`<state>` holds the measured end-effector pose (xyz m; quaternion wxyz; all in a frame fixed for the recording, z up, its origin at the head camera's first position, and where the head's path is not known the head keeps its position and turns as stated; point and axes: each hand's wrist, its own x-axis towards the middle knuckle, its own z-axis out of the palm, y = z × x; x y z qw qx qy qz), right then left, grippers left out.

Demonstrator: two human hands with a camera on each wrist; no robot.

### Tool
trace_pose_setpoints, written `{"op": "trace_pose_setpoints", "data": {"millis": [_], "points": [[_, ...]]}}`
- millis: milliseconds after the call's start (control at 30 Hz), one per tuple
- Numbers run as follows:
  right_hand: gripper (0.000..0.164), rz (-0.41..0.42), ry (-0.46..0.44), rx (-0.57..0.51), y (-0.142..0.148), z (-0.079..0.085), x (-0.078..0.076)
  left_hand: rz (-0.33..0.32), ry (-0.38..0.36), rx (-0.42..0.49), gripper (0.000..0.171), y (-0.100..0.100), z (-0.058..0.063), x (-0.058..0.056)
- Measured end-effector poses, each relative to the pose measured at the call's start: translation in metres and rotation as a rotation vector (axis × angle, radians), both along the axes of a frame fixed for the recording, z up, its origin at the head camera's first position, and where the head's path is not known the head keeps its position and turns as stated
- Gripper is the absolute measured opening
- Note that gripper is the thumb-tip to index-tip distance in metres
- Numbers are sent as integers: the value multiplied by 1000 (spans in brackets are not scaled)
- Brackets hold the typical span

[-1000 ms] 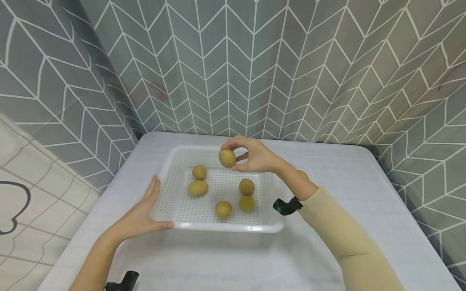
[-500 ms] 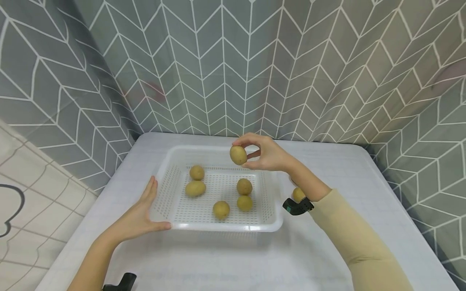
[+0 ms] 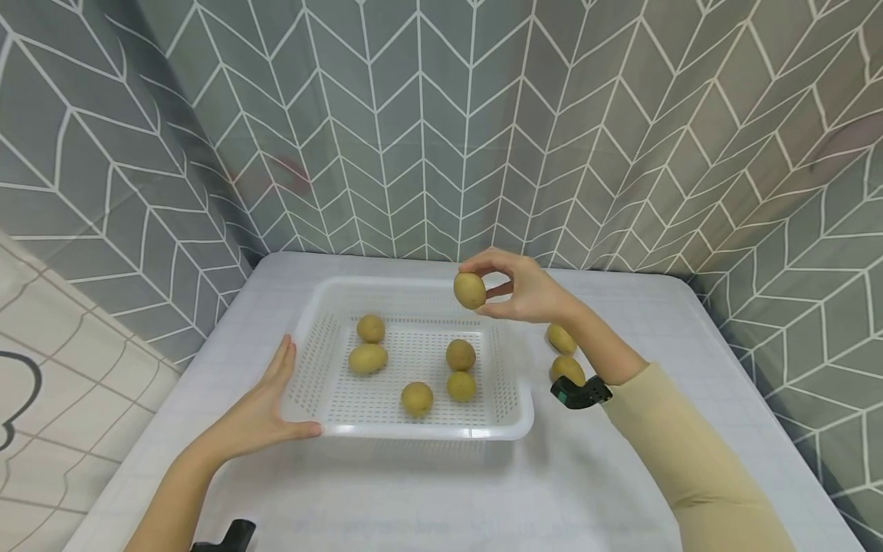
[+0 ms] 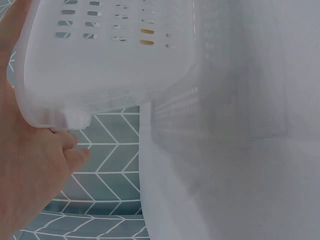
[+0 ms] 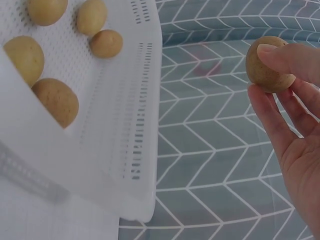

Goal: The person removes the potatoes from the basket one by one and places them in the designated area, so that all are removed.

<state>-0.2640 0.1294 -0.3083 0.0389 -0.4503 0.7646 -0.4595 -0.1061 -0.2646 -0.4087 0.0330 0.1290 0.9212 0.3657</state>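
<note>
My right hand [image 3: 520, 290] pinches a potato [image 3: 470, 290] between thumb and fingers, above the back right part of a white perforated plastic basket [image 3: 414, 431]. The right wrist view shows this held potato [image 5: 265, 65] apart from the basket wall. Several potatoes lie inside the basket, among them an oblong one [image 3: 368, 359] on the left and a round one [image 3: 417, 399] near the front. My left hand [image 3: 251, 410] holds the basket's front left corner, thumb at the front rim and fingers along the left side. Some left fingertips [image 4: 76, 156] show beneath the rim.
Right of the basket, partly beside my right forearm, two more potatoes lie on the white-covered table [image 3: 386, 498]: a farther one [image 3: 562, 338] and a nearer one [image 3: 567, 369]. A grey patterned curtain [image 3: 441, 153] hangs behind the table and at its sides.
My right hand has moved right with the potato, from over the basket's back middle toward its back right. Two table potatoes have come out from behind the forearm. My left hand stays at the basket.
</note>
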Motion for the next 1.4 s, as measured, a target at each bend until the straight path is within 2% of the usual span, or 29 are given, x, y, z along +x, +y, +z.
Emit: {"op": "trace_pose_setpoints", "data": {"millis": [733, 900, 1133, 1400], "points": [[56, -125, -1, 75, 39, 3, 0, -14, 4, 17, 131, -2, -2, -2], [56, -126, 7, 71, 50, 1, -1, -16, 4, 13, 131, -2, -2, -2], [56, -180, 8, 97, 66, -2, 1, -11, 1, 4, 132, -2, -1, -2], [55, -200, 16, 88, 84, -4, 3, -12, -5, -5, 132, -1, -1, -3]]}}
